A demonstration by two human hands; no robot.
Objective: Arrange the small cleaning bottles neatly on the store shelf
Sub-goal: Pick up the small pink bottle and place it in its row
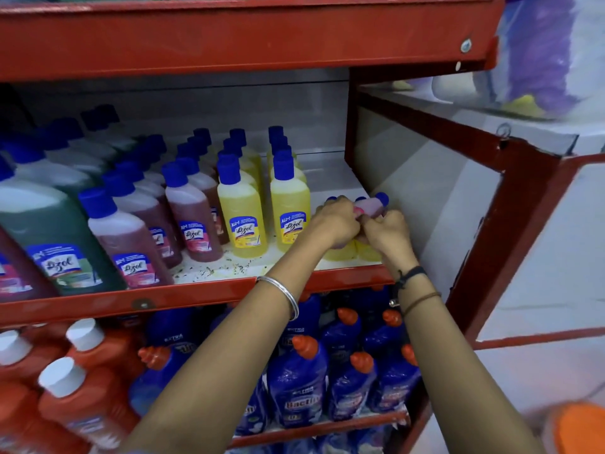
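Two hands: both up at the right end of the middle shelf (209, 291), pressed close together, knuckles nearly touching
Left hand (337, 221): fingers curled down over the tops of the small yellow bottles (340, 252) there, looks like it's gripping one, though the hand hides exactly which
Right hand (386, 229): fingers curled shut around a small pink bottle (373, 204) with a blue cap, held tilted so the cap points up and to the right
Small yellow bottles: front right corner of the shelf, right against the side panel (425, 191), only their bottoms and a couple of blue caps peek out around the hands
Yellow rows (242, 208): two neat lines of bigger yellow bottles just to the left, blue caps, upright
Reddish bottles (193, 217): next rows left again, upright, labels facing out
Green bottle (55, 237): big one at the far left
Shelf floor: white, with dark specks of dirt near the front edge
Wrists: silver bangle (281, 294) on the left, dark threads (412, 280) on the right
Lower shelf: blue bottles (298, 381) with orange caps, orange bottles (85, 381) with white caps at left
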